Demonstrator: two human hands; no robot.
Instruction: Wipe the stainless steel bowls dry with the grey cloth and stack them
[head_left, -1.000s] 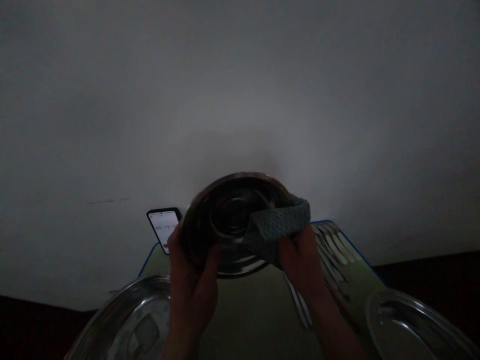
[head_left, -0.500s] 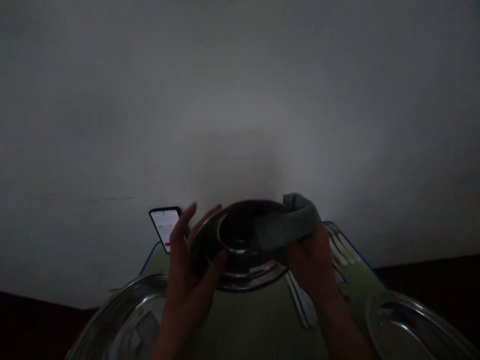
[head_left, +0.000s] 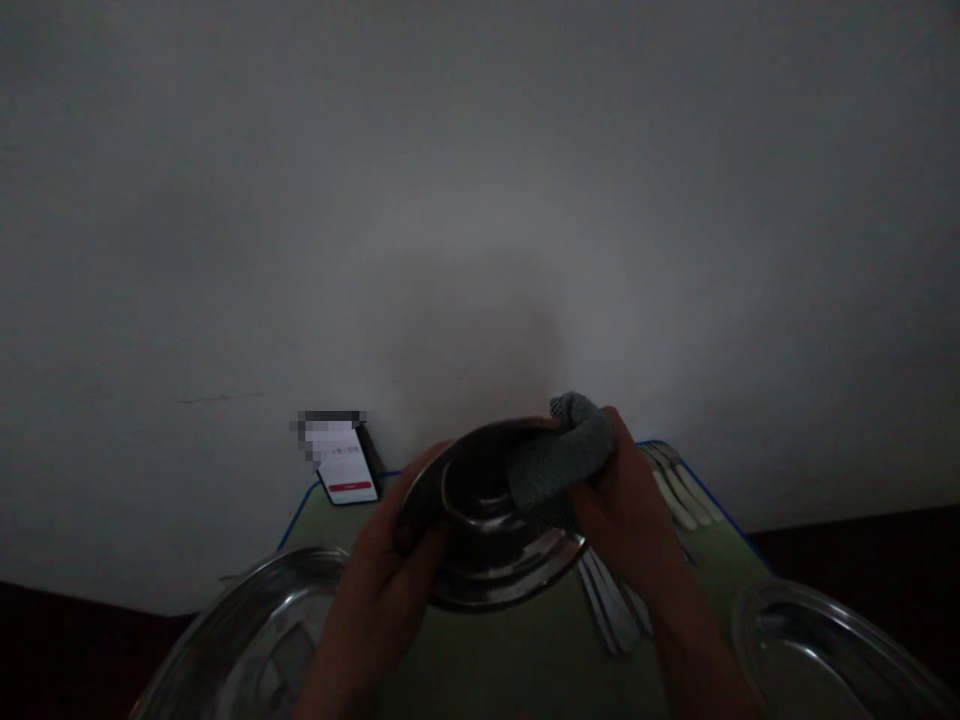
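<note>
Wiping, by the look of it: left hand [head_left: 382, 590] gripping the metal dish [head_left: 499, 575], tilted above the green table [head_left: 502, 665]; right hand [head_left: 634, 510] clasping a grey cloth [head_left: 559, 465] against it. Another stroke would call for firm left-hand support.

the phone's [head_left: 350, 465] upper left corner is pixelated. the left hand's [head_left: 394, 575] fingers vanish partly behind the metal dish [head_left: 495, 575]; the cloth [head_left: 562, 462] covers some of its inside. the bottom edge cuts off the large basin [head_left: 214, 640] and clear-rimmed tray [head_left: 817, 650].
</note>
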